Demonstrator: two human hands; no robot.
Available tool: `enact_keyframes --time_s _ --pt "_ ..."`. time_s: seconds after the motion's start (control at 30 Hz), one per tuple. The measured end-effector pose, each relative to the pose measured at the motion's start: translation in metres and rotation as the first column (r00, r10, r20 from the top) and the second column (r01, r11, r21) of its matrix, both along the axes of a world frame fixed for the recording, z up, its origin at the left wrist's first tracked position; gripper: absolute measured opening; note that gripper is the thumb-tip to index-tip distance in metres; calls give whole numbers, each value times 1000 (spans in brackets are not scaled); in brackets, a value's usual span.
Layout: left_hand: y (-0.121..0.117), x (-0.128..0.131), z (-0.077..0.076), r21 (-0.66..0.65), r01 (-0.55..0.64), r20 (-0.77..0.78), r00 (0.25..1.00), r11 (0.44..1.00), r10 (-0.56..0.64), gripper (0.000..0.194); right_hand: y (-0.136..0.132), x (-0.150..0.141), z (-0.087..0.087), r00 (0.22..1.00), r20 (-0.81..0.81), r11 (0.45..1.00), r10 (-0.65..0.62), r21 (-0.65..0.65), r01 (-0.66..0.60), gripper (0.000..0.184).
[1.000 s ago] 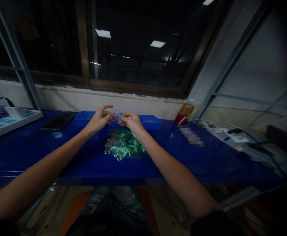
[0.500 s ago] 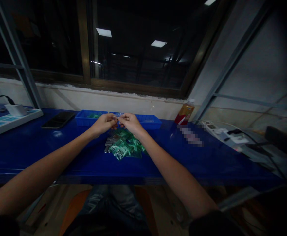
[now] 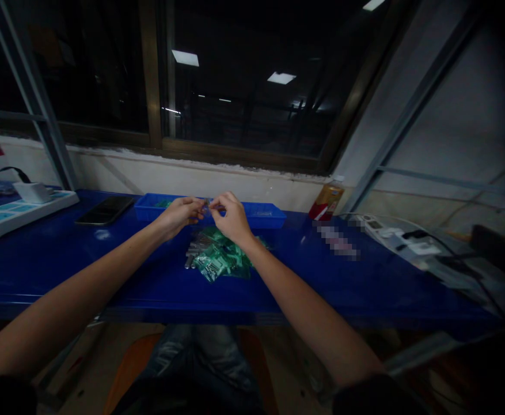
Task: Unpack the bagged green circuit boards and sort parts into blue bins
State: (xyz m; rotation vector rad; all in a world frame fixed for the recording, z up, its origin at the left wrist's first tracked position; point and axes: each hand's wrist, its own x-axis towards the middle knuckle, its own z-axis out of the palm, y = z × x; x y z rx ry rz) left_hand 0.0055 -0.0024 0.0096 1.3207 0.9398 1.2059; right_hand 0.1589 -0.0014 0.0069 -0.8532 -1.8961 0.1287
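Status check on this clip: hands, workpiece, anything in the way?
Left hand, right hand close together, exact grip unclear. Small clear item between them. Green packets on the near side, blue tray beyond; no obstruction visible.

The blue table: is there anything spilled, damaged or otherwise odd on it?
No spill or damage shows, though the picture is dim. The green packets lie in a loose heap, untidy but not clearly wrong. The one odd spot is a pixelated patch near the red-and-gold container; what it hides is unclear.

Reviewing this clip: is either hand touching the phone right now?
No, the left hand and right hand are close together near the green packets, while the phone lies apart, to their left.
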Motion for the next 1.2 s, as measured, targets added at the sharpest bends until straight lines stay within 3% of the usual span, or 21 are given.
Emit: enact_keyframes --time_s 0.13,0.23,0.33,0.4,0.43,0.53,0.63,0.73,0.83,1.0,1.2 --pt "6 -4 -3 263 -112 -127 981 958 149 16 1 -5 -4 999 -12 998 -38 -56 37 20" --pt "6 -6 -3 563 -97 -275 915 820 297 15 5 -5 -4 990 -125 963 -63 -266 27 13" --pt "3 -5 -3 771 -6 -382 795 637 471 18 6 -3 -1 936 -351 827 15 -522 -209 23" --pt "1 -4 -4 818 41 -401 755 574 518 21 6 -3 0 882 -468 730 46 -587 -350 21" --pt "0 -3 -4 824 53 -406 751 564 522 22 5 -4 1 869 -493 712 46 -594 -375 16" --pt "0 -3 -6 804 44 -421 747 593 514 22 3 -6 2 875 -483 748 1 -580 -322 8" --pt "1 -2 -5 726 -13 -403 802 687 441 29 2 -9 1 880 -472 760 -56 -591 -268 6" --pt "0 -2 -2 587 -128 -257 907 800 334 50 1 -10 1 878 -472 735 -72 -620 -274 5" --pt "1 -2 0 469 -193 -126 951 862 282 57 0 -11 -1 877 -479 739 -43 -606 -295 1" --pt "7 -4 -3 434 -55 -238 956 899 173 32 0 -11 -5 897 -441 785 22 -548 -288 7" --pt "8 -7 -2 396 71 -325 943 915 68 28 2 -11 -7 932 -360 834 27 -506 -219 7"
